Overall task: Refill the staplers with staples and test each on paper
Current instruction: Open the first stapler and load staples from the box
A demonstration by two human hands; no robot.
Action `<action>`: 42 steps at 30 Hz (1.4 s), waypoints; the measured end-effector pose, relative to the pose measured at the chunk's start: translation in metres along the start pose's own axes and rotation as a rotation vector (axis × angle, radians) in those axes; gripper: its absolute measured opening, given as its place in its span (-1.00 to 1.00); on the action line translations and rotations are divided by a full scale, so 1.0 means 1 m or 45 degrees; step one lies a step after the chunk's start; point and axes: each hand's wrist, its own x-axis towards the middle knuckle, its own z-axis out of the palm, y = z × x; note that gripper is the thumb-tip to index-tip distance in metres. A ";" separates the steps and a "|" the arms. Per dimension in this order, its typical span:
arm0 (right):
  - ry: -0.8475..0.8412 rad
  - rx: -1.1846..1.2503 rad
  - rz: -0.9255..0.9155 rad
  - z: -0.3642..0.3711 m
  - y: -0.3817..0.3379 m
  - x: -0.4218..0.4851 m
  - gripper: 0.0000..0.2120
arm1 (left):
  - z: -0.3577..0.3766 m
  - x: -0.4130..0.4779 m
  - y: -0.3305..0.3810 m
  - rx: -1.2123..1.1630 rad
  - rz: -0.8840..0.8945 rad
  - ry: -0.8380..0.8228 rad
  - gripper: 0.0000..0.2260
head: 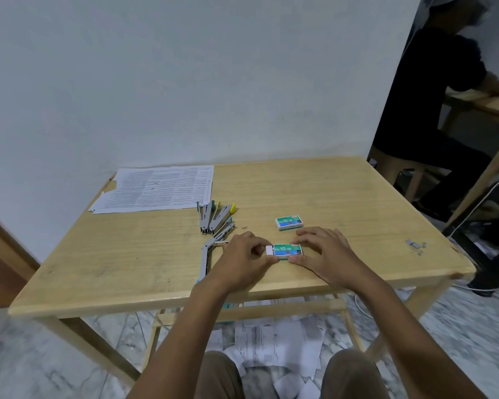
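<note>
A green staple box [288,251] lies on the wooden table [343,197] near its front edge. My left hand [247,254] pinches the white inner tray [269,250], which sticks out of the box's left end. My right hand [326,251] holds the box's right end with thumb and fingers. A second, shut staple box [289,223] lies just behind. Several opened staplers [216,218] are fanned out to the left, and one more open stapler [206,259] lies beside my left hand. Printed sheets of paper [156,188] rest at the table's back left.
Loose staple strips [415,245] lie near the table's right edge. One small staple piece [245,226] sits by the staplers. Scattered papers [280,341] cover the floor under the table. A person in dark clothes [432,105] sits at another table at the right.
</note>
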 end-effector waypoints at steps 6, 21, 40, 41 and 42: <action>-0.140 0.055 0.013 -0.020 0.006 -0.001 -0.62 | -0.001 -0.001 0.002 -0.006 0.008 0.004 -0.68; -0.214 -0.300 -0.157 -0.024 -0.042 0.028 -0.82 | -0.005 -0.002 0.000 -0.014 0.050 -0.029 -0.70; -0.455 -0.354 -0.141 -0.035 -0.066 0.042 -0.86 | -0.009 -0.003 -0.001 -0.156 0.018 -0.017 -0.75; -0.426 -0.383 -0.144 -0.034 -0.067 0.041 -0.84 | -0.009 -0.003 -0.001 -0.149 0.019 -0.017 -0.75; -0.391 -0.430 -0.157 -0.034 -0.067 0.041 -0.81 | -0.009 -0.003 -0.001 -0.143 0.017 -0.019 -0.74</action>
